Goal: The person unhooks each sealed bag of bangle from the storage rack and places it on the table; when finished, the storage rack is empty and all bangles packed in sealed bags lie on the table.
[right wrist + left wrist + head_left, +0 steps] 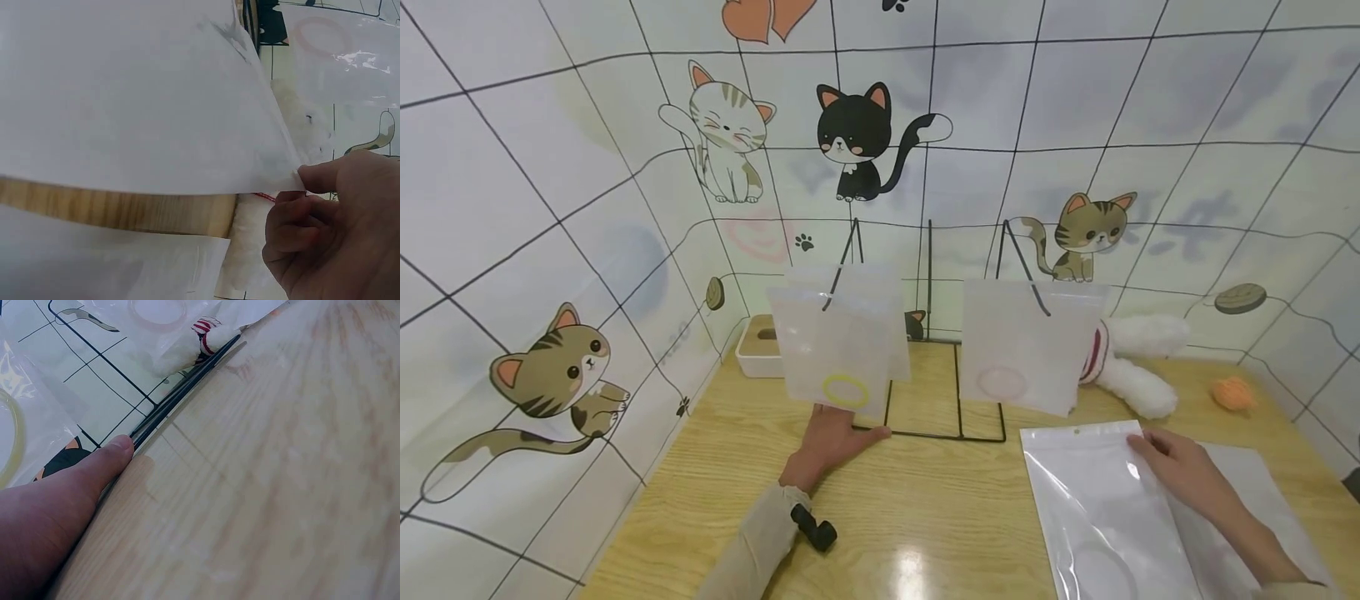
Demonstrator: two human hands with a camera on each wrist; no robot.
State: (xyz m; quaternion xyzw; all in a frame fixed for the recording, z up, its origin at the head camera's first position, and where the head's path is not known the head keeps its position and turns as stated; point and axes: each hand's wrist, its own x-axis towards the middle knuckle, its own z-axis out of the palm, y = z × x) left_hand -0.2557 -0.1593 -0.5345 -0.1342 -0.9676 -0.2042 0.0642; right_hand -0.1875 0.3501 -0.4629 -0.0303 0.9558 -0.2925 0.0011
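My left hand rests at the front left of a black wire display rack, its thumb lying straight along the base bar. A hanging bag hides the other fingertips in the head view. With thumb and fingers, my right hand pinches the top corner of a white zip bag with a hang hole and a faint ring mark. Clear-looking bags hang from the rack's hooks: on the left one with a yellow ring, on the right one with a pink ring.
Another white bag lies on the wooden table at the right, partly under the pinched one. Behind the rack are a white box with a wooden lid and a white plush toy. An orange object sits far right.
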